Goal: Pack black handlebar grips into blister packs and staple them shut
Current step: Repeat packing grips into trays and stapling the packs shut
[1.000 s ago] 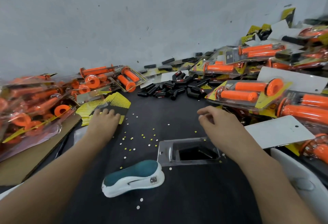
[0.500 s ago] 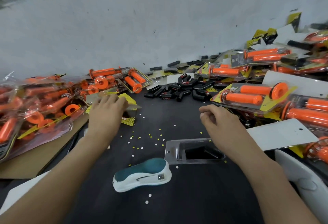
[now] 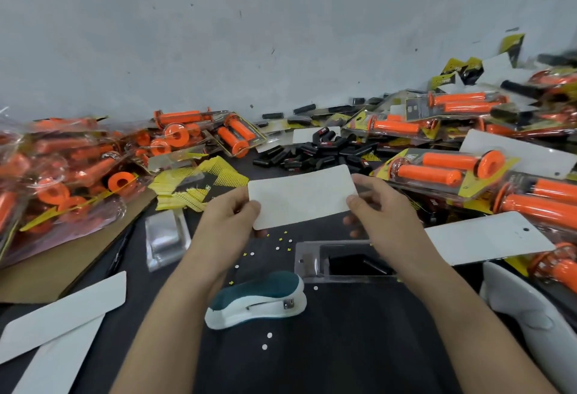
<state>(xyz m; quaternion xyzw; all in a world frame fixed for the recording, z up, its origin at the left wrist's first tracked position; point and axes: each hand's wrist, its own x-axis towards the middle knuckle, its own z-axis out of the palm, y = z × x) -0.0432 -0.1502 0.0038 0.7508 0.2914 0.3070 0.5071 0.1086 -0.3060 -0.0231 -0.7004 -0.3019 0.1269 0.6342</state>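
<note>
Heaps of sealed clear packs of orange rubber grips (image 3: 62, 181) cover the left and right of the dark table (image 3: 343, 346), so much packing looks finished. The present pack seems midway. The white rectangular backing card (image 3: 301, 198) is held above mid-table, the left hand (image 3: 231, 215) pinching its left end and the right hand (image 3: 384, 215) its right, thumbs on top. Just nearer than the right hand lies the open clear plastic blister tray (image 3: 307, 261) with something black inside; closing and stapling remain. The teal-and-white stapler (image 3: 259, 300) sits nearer, untouched. Loose black rubber grips (image 3: 312, 151) lie beyond the card
</note>
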